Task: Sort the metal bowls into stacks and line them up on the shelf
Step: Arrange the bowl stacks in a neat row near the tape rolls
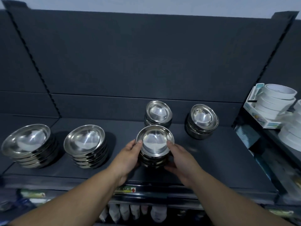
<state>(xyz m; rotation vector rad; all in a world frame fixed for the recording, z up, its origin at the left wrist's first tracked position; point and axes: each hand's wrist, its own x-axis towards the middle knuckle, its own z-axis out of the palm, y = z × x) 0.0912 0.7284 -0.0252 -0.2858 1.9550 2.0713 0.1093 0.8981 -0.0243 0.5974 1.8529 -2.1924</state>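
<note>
A stack of small metal bowls (154, 142) stands near the front middle of the dark shelf (211, 168). My left hand (128, 155) grips its left side, thumb on the top rim. My right hand (180, 159) grips its right side the same way. Two more small-bowl stacks stand behind: one directly behind (158, 114) and one at the back right (202, 120). Two stacks of larger bowls sit at the left, one at the far left (27, 142) and one beside it (85, 141).
White tape rolls (275, 100) in a box sit on the neighbouring shelf at the right, with more rolls (291, 132) in front of them. A price label (128, 190) is on the shelf's front edge. Packaged goods hang below it.
</note>
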